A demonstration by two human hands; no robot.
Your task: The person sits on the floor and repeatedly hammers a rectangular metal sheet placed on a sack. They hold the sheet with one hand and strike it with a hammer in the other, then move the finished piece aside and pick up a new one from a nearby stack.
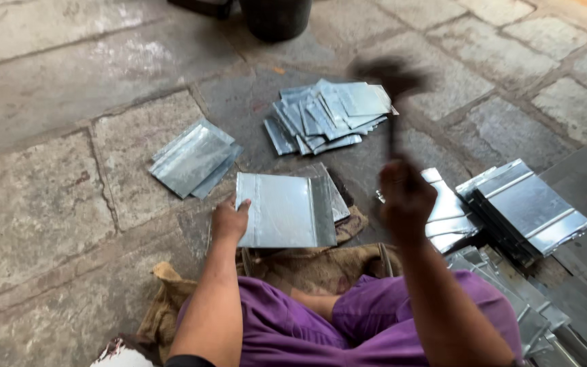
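Note:
My left hand (229, 219) grips the left edge of a flat rectangular metal sheet (281, 209) lying in front of me on the stone floor. My right hand (405, 196) is raised and closed around the handle of a hammer (392, 85), whose dark head is blurred above the sheet's right side. I sit cross-legged in purple trousers (375, 319) on brown sacking (307, 265).
A fanned pile of small metal sheets (331, 115) lies ahead, a smaller stack (193, 160) to the left, and ribbed folded sheets (524, 207) to the right. More strips (511, 292) lie by my right knee. A dark bucket (276, 17) stands at the top.

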